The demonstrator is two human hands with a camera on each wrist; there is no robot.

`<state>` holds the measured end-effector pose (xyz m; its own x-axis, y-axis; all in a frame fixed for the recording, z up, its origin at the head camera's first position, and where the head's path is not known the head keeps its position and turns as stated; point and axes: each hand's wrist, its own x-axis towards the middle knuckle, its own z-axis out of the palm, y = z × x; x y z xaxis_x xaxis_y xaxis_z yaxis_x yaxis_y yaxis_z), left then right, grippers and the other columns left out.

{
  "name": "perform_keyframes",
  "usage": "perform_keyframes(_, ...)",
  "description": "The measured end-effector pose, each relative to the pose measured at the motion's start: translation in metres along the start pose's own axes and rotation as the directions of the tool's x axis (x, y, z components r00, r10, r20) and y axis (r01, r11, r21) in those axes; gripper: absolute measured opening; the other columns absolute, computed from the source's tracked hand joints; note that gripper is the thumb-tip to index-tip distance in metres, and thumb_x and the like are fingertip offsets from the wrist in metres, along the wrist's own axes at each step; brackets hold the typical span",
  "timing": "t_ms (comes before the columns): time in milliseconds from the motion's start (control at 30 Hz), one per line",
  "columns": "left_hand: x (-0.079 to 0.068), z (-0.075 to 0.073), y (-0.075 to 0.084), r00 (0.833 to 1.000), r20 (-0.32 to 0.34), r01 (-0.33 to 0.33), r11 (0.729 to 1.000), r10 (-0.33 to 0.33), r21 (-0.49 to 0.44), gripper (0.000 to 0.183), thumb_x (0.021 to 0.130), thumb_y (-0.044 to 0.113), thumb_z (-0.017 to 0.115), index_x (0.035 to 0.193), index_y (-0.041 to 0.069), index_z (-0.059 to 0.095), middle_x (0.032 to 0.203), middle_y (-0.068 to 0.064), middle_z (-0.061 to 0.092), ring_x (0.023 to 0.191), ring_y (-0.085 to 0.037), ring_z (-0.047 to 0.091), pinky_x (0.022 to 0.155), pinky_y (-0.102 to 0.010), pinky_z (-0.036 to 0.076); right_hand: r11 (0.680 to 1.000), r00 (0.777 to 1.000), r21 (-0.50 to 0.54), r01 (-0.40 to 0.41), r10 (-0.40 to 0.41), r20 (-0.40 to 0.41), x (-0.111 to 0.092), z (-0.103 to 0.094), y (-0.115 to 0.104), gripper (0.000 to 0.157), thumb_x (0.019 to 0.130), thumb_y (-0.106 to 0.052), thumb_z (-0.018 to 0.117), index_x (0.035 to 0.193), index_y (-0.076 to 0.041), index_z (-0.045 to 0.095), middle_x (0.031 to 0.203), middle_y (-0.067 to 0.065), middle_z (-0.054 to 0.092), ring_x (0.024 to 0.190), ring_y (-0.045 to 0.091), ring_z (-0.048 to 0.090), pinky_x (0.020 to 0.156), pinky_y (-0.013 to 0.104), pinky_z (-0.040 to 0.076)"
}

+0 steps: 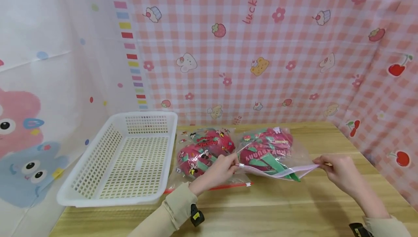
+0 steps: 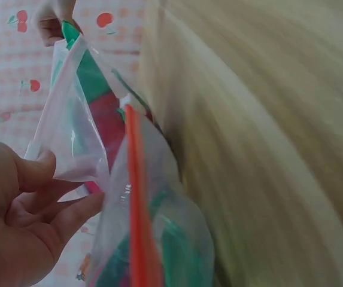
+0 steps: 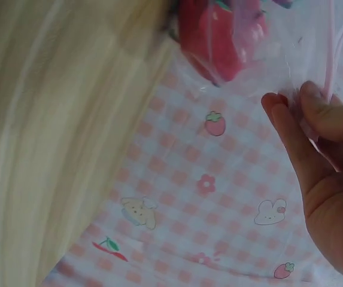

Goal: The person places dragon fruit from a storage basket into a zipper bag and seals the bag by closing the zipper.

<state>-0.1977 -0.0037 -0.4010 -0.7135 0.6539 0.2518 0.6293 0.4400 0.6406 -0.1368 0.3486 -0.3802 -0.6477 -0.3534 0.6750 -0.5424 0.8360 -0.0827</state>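
A clear zip bag (image 1: 299, 153) with a pinkish zip strip (image 1: 287, 172) lies at the middle right, its mouth facing me and spread apart. Inside are red-and-green bundles (image 1: 261, 155), one green end poking out at the mouth. My left hand (image 1: 217, 171) pinches the left end of the strip, beside a white slider (image 1: 241, 165). At the right end, my right hand (image 1: 341, 175) pinches the bag's corner between thumb and fingers (image 3: 294, 140). Beneath my left forearm lies a second clear bag (image 1: 228, 182) with a red zip strip (image 2: 136, 197), holding similar red-and-green bundles (image 1: 213, 141).
A white perforated plastic basket (image 1: 68, 193) stands on the left of the wooden table (image 1: 261, 215), next to the second bag. Pink checked cloth (image 1: 209, 66) hangs behind and to the right of the table. Printed white cloth (image 1: 65, 84) covers the left side.
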Motion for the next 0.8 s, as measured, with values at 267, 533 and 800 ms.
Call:
perform_keyframes(267,-0.013,0.004,0.002,0.993,0.099,-0.078,0.982,0.062,0.172,0.007,0.092,0.005,0.058,0.084,0.007,0.058,0.089,-0.008,0.073,0.060,0.001,0.052,0.056,-0.008,0.039,0.995,0.995,0.057,0.081,-0.084,0.050,-0.029,-0.002,0.002,0.021,0.066,0.004,0.077,0.074,-0.015,0.071,0.074,0.005,0.073,0.077,-0.011,0.062,0.060,0.002,0.044)
perform_keyframes(533,-0.021,0.009,0.003,0.983,0.111,-0.171,0.942,0.145,0.289,0.003,0.090,0.007,0.061,0.088,0.009,0.062,0.087,-0.001,0.072,0.074,-0.004,0.065,0.064,-0.008,0.046,0.984,0.988,0.098,0.151,-0.152,0.000,-0.040,0.005,0.002,0.050,0.094,-0.044,0.036,0.073,-0.013,0.069,0.073,0.005,0.071,0.080,-0.014,0.061,0.060,0.002,0.045)
perform_keyframes(800,-0.026,0.013,0.001,0.980,0.106,-0.194,0.923,0.168,0.332,0.003,0.090,0.011,0.062,0.087,0.011,0.061,0.083,0.002,0.069,0.073,-0.005,0.065,0.063,-0.010,0.047,0.990,0.992,0.119,0.074,-0.085,0.091,-0.048,0.003,-0.007,0.029,0.056,-0.007,0.087,0.078,-0.015,0.069,0.082,0.007,0.071,0.079,-0.006,0.064,0.067,0.000,0.046)
